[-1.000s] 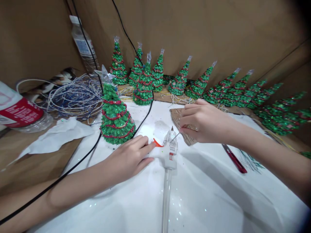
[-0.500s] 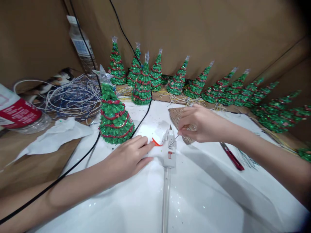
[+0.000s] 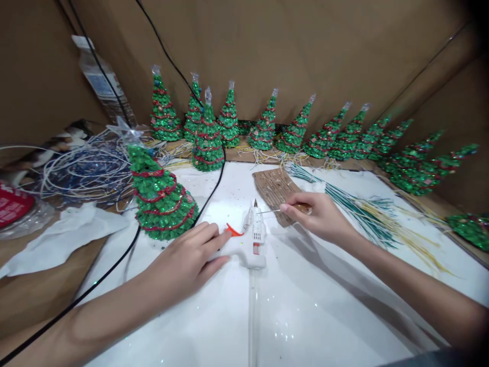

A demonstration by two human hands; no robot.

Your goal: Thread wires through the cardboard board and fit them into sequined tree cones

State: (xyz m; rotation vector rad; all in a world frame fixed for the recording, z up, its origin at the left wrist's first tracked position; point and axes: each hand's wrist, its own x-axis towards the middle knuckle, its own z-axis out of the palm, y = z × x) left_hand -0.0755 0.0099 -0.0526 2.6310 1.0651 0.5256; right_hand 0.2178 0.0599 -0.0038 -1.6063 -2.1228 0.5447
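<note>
My left hand (image 3: 200, 252) is closed around the handle of a white glue gun (image 3: 256, 229), which lies on its side with its orange trigger (image 3: 234, 230) by my fingers. A clear glue stick (image 3: 253, 311) runs out of its rear. My right hand (image 3: 315, 214) pinches a thin metal rod (image 3: 272, 210) with a brownish handle (image 3: 304, 208), mostly hidden in the palm. The rod's tip reaches the glue gun's front part, just behind the nozzle. Beneath my right fingers lies a piece of brown cardboard (image 3: 273, 188) with streaks on it.
A glittery green tree (image 3: 162, 204) with red garland and a clear star stands left. Several similar trees (image 3: 263, 127) line the back. Green and yellow wires (image 3: 362, 219) lie right. A black cord (image 3: 114, 267), tangled wires (image 3: 87, 165) and a water bottle (image 3: 103, 84) are left.
The view has shifted right. My right hand has moved lower beside the glue gun, showing the rod and the wires behind. The red cutter is no longer visible. My left hand keeps its grip.
</note>
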